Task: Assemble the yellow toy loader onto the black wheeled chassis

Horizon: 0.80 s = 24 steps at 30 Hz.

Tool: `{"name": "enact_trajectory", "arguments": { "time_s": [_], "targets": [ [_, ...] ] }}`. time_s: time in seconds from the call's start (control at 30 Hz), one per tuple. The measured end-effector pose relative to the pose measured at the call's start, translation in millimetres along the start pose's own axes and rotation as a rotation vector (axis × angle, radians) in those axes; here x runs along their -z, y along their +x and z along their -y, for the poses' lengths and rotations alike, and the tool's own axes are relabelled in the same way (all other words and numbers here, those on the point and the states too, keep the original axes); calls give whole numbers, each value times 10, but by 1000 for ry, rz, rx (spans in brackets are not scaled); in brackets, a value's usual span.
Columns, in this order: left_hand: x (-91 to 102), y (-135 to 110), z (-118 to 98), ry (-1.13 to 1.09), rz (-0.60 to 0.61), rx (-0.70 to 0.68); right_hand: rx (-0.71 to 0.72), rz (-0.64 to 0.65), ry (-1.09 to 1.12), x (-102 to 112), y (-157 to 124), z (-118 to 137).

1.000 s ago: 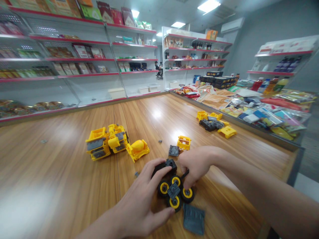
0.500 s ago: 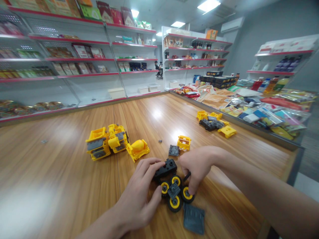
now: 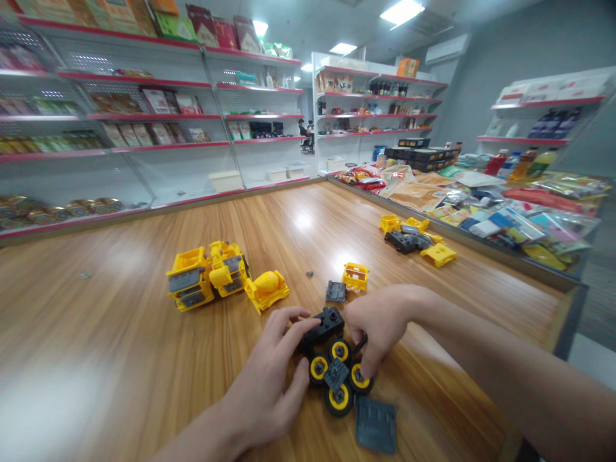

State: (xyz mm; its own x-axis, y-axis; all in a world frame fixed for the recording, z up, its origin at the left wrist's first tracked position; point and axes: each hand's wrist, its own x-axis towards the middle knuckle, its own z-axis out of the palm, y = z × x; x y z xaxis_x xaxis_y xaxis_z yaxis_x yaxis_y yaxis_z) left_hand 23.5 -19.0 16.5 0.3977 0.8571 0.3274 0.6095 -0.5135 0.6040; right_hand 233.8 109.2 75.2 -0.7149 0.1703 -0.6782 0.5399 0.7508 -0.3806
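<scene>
A black toy truck chassis with yellow-hubbed wheels lies upside down on the wooden table. My left hand grips its black front end with curled fingers. From the right, my right hand pinches the chassis near a wheel. A grey flat panel lies just in front of the wheels. Behind the chassis rest a small grey part and a yellow cab piece.
Yellow toy vehicles and a yellow mixer drum part stand to the left. More yellow and black parts lie at the far right of the table. Packaged goods fill a display beyond the right edge. Store shelves line the back.
My left hand's fingers have curled in from a flat reach and closed round the black front end of the chassis. The chassis shifted slightly. My right hand has hardly moved.
</scene>
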Motion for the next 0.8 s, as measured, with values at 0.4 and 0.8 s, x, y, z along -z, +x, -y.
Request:
{"name": "enact_trajectory", "arguments": {
  "time_s": [0.4,0.8],
  "targets": [
    [28,20,13,99,-194,22,-163,69,-51,-6,-178,368],
    [-10,-9,79,117,-258,38,-123,18,-272,-245,-235,706]
  ]
}}
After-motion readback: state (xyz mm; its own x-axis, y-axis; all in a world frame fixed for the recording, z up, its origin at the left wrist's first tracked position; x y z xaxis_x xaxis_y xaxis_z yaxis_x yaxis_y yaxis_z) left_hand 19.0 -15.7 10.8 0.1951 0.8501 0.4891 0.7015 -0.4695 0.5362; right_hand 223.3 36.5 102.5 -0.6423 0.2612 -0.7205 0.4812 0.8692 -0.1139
